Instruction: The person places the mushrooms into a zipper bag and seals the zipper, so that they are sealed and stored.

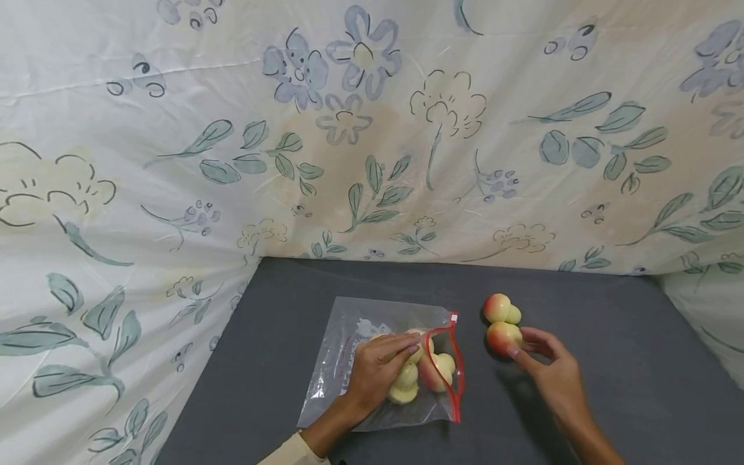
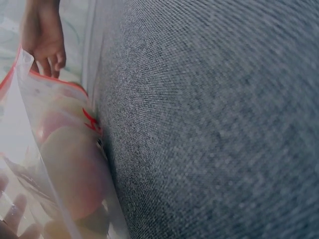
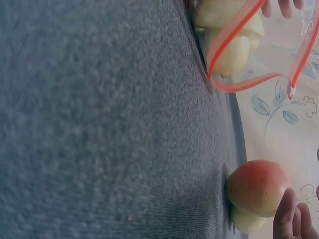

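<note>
1. The right hand [image 1: 555, 371] pinched the nearer mushroom-shaped piece [image 1: 502, 338], another [image 1: 496, 308] just beyond, right of the zip bag [image 1: 349, 312];
2. The left hand [image 1: 374, 365] lay over that bag, toward the table's [image 1: 639, 361] left edge; finger grip, I couldn't tell.

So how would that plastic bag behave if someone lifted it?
The bag would probably flop, since it looks thin and wrinkled. It might sag under the mushroom shapes inside, which could slide out because the red rim gapes.
</note>
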`<state>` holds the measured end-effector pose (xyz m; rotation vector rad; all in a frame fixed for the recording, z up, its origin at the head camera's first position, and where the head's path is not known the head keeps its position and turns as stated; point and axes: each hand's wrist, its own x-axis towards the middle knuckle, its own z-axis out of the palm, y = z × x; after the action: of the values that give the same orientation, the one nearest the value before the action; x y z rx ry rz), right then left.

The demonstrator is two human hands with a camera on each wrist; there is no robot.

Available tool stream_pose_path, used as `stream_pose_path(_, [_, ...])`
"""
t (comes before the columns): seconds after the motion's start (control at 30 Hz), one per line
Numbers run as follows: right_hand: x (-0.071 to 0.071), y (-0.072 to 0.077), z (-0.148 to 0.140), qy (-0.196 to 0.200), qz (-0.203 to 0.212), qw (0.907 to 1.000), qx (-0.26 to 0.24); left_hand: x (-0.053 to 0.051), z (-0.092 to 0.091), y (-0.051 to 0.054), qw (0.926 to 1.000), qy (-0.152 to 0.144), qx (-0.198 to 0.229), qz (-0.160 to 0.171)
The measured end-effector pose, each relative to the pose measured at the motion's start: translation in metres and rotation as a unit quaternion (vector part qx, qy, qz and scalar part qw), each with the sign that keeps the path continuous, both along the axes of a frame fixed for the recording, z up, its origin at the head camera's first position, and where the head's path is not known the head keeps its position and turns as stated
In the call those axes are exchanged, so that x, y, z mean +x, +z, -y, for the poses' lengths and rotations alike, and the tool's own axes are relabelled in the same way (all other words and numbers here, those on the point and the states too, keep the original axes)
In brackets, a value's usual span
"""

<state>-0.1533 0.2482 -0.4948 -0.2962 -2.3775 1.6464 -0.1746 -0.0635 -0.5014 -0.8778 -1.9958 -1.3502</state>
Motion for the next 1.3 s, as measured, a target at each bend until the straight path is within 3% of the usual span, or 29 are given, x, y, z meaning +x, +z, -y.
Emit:
stream_pose_path(0.27, [-0.004,-0.004,-0.006,-0.002,0.033,0.9977,0.06,0.0,0.0,-0.002,1.0,0.0,0.005,-0.003])
stream_pose_path(0.67, [-0.016,-0.009,-0.015,0.045,0.091,0.9944,0.03,0.001,0.0,-0.004,0.9999,-0.006,0.003,0.013])
stream_pose_path(0.9, [-0.022,-0.012,-0.017,0.065,0.091,0.9937,0.001,0.001,0.0,-0.003,0.9998,-0.008,0.004,0.016])
stream_pose_path(1.07, [-0.027,-0.013,-0.02,0.074,0.093,0.9929,0.005,0.002,0.0,-0.002,1.0,-0.002,0.001,0.004])
stream_pose_path(1.3, [-0.033,-0.015,-0.022,0.089,0.127,0.9877,0.019,0.001,0.0,-0.003,1.0,0.005,-0.002,-0.001])
